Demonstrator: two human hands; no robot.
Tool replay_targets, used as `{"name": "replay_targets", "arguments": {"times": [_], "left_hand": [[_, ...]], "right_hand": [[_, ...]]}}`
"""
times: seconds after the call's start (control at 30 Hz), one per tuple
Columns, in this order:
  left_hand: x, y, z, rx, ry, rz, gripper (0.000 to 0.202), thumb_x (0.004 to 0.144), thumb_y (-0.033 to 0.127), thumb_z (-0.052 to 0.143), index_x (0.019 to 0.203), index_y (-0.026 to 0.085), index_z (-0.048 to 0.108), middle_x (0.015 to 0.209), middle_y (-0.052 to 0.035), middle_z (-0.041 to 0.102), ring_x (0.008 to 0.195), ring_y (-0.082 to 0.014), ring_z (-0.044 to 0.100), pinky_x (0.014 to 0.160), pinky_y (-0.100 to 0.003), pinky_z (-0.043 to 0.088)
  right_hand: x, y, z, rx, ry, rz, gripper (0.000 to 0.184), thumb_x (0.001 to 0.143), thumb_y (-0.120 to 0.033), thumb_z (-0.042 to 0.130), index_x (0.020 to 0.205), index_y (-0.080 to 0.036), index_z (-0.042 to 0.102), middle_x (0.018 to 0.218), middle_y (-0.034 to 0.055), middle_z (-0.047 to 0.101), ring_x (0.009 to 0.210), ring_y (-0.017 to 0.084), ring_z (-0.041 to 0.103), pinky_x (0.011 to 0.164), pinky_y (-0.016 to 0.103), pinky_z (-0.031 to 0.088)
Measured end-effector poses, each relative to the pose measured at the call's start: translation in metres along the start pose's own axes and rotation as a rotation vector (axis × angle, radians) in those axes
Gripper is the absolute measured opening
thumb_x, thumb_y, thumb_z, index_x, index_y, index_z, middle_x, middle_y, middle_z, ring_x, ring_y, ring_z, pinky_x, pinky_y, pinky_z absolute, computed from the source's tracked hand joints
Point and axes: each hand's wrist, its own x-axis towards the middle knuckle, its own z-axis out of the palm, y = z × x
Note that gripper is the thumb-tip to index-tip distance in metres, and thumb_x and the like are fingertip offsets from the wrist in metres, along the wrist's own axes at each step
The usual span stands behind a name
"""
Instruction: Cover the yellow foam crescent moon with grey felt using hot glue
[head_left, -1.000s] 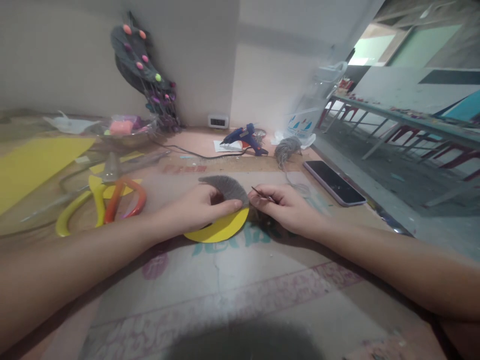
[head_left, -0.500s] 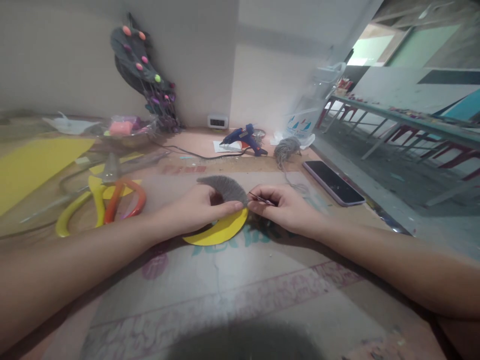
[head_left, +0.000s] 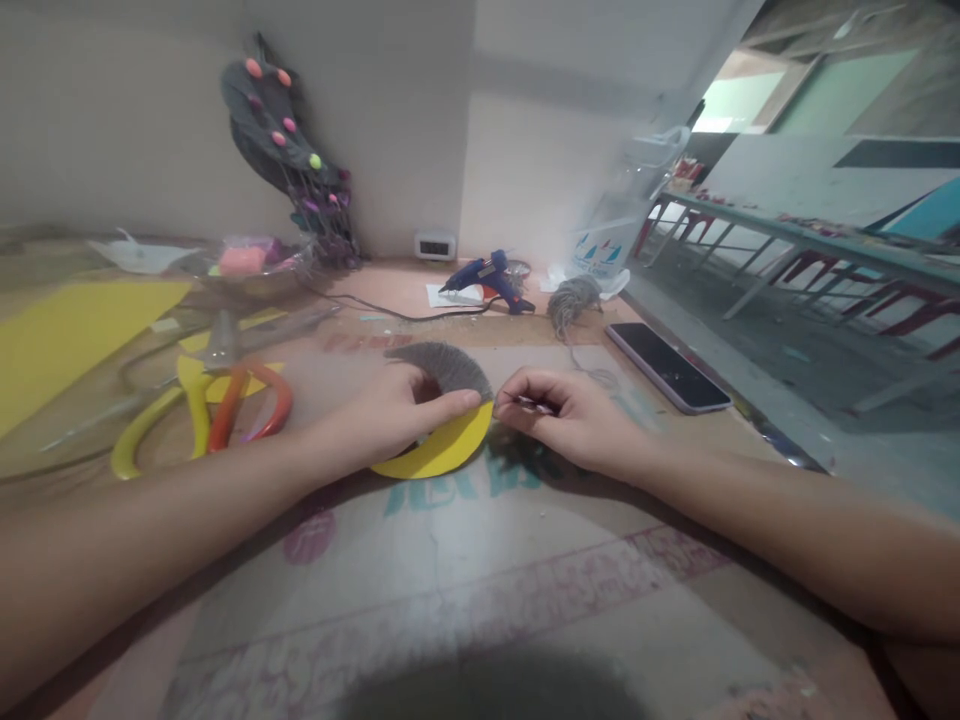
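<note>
A yellow ring-shaped piece [head_left: 442, 448] lies on the mat, its upper part wrapped in grey yarn [head_left: 444, 366]. My left hand [head_left: 390, 412] is closed on the ring, thumb pressed along the edge of the wrapped part. My right hand [head_left: 562, 412] sits just to the ring's right, fingers pinched on a thin grey yarn strand next to the thumb tip of the left hand. The strand runs back toward a grey yarn ball [head_left: 571, 297].
Yellow and orange scissors [head_left: 201, 400] lie to the left beside yellow sheets [head_left: 60, 328]. A blue glue gun [head_left: 487, 276], a phone [head_left: 666, 364], a clear bowl of bright bits [head_left: 247, 258] and a dark beaded ornament [head_left: 289, 150] stand farther back. The table edge runs on the right.
The ring has turned slightly and shifted a little away from me. My right hand's pinch has moved down closer to the ring's edge; the strand end no longer sticks up.
</note>
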Motion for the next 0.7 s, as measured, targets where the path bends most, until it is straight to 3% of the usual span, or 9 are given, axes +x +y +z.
{"name": "replay_targets", "arguments": {"times": [0.13, 0.3, 0.5, 0.7], "left_hand": [[0.001, -0.002, 0.001, -0.004, 0.016, 0.0, 0.039, 0.075, 0.055, 0.058, 0.07, 0.017, 0.065, 0.064, -0.0019, 0.064, 0.061, -0.0179, 0.059, 0.049, -0.024, 0.04], [0.002, -0.005, 0.002, -0.137, -0.04, 0.059, 0.036, 0.08, 0.051, 0.057, 0.09, 0.018, 0.069, 0.089, -0.0031, 0.072, 0.081, -0.02, 0.064, 0.065, -0.025, 0.048], [0.0, -0.002, 0.0, -0.115, -0.024, 0.051, 0.036, 0.081, 0.052, 0.058, 0.092, 0.02, 0.07, 0.081, -0.0017, 0.071, 0.069, -0.0176, 0.061, 0.055, -0.023, 0.045], [0.0, 0.0, 0.0, -0.066, 0.001, 0.036, 0.038, 0.08, 0.053, 0.058, 0.088, 0.018, 0.07, 0.07, -0.0008, 0.067, 0.062, -0.0169, 0.059, 0.049, -0.023, 0.042]], "right_hand": [[-0.001, 0.002, 0.001, -0.047, -0.007, -0.037, 0.014, 0.082, -0.03, 0.061, 0.079, -0.017, 0.062, 0.068, -0.0021, 0.057, 0.059, 0.009, 0.048, 0.055, 0.021, 0.039], [0.0, 0.003, -0.011, -0.135, 0.02, -0.131, 0.027, 0.086, -0.042, 0.056, 0.09, -0.017, 0.063, 0.076, 0.0006, 0.061, 0.065, 0.012, 0.054, 0.059, 0.024, 0.042], [0.004, 0.01, -0.029, -0.476, 0.153, -0.405, 0.027, 0.093, -0.033, 0.049, 0.107, -0.015, 0.063, 0.093, 0.0087, 0.068, 0.083, 0.019, 0.062, 0.072, 0.03, 0.044], [0.003, 0.012, -0.026, -0.709, 0.132, -0.566, 0.031, 0.095, -0.036, 0.047, 0.103, -0.014, 0.068, 0.074, 0.0067, 0.063, 0.068, 0.018, 0.055, 0.064, 0.03, 0.037]]}}
